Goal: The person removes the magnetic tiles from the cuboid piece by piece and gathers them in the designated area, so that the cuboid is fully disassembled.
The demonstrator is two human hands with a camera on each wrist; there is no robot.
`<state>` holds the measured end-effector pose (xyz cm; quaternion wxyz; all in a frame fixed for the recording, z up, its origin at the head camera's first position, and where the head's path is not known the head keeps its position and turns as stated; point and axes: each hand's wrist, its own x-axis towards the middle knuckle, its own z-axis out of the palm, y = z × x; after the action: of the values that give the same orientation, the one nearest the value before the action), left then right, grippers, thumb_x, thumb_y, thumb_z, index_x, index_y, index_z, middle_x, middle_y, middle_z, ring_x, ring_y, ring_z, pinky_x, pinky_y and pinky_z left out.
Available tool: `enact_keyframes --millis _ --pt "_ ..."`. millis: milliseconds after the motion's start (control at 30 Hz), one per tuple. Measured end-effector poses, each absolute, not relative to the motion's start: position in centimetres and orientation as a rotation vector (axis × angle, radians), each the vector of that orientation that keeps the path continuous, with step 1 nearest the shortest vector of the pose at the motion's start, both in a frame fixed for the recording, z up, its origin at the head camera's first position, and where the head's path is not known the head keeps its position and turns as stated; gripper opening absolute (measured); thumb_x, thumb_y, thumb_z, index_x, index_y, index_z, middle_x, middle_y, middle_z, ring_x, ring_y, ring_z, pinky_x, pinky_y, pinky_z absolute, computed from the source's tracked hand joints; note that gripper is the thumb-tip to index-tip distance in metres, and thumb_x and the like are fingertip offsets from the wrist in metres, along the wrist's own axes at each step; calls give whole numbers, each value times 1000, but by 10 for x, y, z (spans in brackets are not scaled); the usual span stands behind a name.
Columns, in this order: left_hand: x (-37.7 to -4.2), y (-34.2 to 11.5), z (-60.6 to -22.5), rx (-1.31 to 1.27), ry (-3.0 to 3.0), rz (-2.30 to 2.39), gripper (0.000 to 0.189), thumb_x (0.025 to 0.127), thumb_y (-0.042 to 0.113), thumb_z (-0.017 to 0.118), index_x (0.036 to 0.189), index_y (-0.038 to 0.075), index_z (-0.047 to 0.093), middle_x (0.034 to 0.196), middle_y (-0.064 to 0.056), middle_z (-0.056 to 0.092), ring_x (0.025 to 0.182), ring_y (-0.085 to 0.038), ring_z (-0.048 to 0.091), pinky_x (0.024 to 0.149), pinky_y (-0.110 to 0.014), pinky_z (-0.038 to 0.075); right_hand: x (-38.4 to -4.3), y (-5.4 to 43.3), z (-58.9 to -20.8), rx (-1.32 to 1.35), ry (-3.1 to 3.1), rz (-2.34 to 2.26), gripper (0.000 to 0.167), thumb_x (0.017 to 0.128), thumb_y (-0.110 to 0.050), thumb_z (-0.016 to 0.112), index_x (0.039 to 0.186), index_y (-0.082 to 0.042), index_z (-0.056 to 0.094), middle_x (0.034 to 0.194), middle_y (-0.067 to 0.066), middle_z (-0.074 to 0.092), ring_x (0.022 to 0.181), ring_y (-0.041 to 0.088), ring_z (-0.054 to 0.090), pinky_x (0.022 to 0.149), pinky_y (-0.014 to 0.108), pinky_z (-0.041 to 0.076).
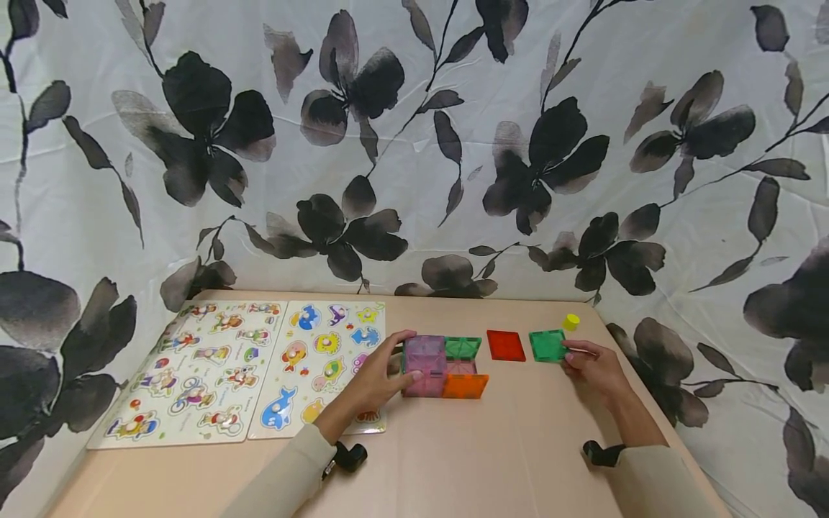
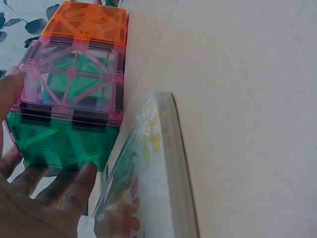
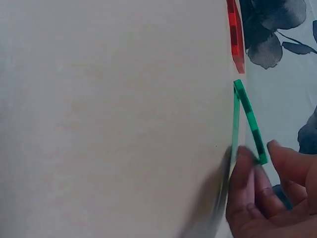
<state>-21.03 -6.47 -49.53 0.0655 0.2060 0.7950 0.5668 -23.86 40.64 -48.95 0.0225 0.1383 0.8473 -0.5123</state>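
On the table, my left hand (image 1: 378, 370) grips the left side of a block built of magnetic tiles, thumb on the near side and fingers round the far side. In the left wrist view, the block shows a pink tile (image 2: 71, 72), a green side (image 2: 64, 144) under the fingers and an orange tile (image 2: 88, 21) at its far end. My right hand (image 1: 599, 370) pinches the right edge of a separate green magnetic tile (image 1: 547, 346). That edge is lifted, so the tile (image 3: 251, 124) slants, its other edge low at the table.
A red magnetic tile (image 1: 506, 346) lies between the block and the green tile. Behind my right hand stands a small yellow piece (image 1: 571, 321). Two picture boards (image 1: 249, 432) with cartoon figures cover the left of the table. A floral cloth (image 1: 447, 180) hangs behind.
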Motion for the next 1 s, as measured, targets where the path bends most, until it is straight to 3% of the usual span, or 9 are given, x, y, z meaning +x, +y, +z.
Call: enact_keyframes --millis 133,300,500,633,733,867,1000 --pt "-209 -64 -495 621 2384 1718 75 98 26 79 161 30 38 170 -8 38 155 -38 41 121 -57 45 -234 399 -486 374 2863 -1300 39 106 -13 66 144 -5 64 147 27 62 119 35 68 88 34 65" --pt "-210 -66 -495 632 2374 1727 75 98 24 79 161 30 38 169 -6 40 155 -37 42 121 -56 46 -219 370 -466 101 3096 -1109 32 101 -14 74 131 -7 73 140 26 67 123 45 65 94 52 64" --pt "-210 -67 -495 637 2386 1725 75 98 22 79 160 34 39 167 -3 41 155 -32 43 123 -55 44 -198 315 -441 -379 3041 -1119 24 91 -15 85 114 -19 80 131 11 75 124 36 67 89 36 66" --pt "-211 -67 -495 651 2410 1718 74 98 24 79 160 34 39 167 -3 43 155 -31 43 126 -56 39 -187 281 -435 -627 2933 -1029 20 89 -14 87 102 -27 81 132 3 75 125 29 65 92 35 64" --pt "-212 -66 -495 664 2408 1714 74 98 23 78 160 32 39 166 -4 44 155 -30 43 126 -55 39 -184 262 -440 -741 2884 -909 19 89 -13 86 97 -29 81 131 0 76 125 26 66 95 39 63" --pt "-213 -65 -496 674 2393 1717 75 98 21 78 161 31 38 167 -5 42 155 -31 43 125 -54 42 -182 246 -449 -843 2934 -773 19 88 -9 87 96 -25 83 116 -6 79 114 20 71 94 40 65" --pt "-213 -66 -497 666 2397 1717 75 99 23 78 161 32 38 167 -5 42 155 -32 43 124 -54 43 -177 238 -452 -900 3012 -707 22 86 -1 86 97 -20 85 101 -12 79 99 11 73 89 33 66"
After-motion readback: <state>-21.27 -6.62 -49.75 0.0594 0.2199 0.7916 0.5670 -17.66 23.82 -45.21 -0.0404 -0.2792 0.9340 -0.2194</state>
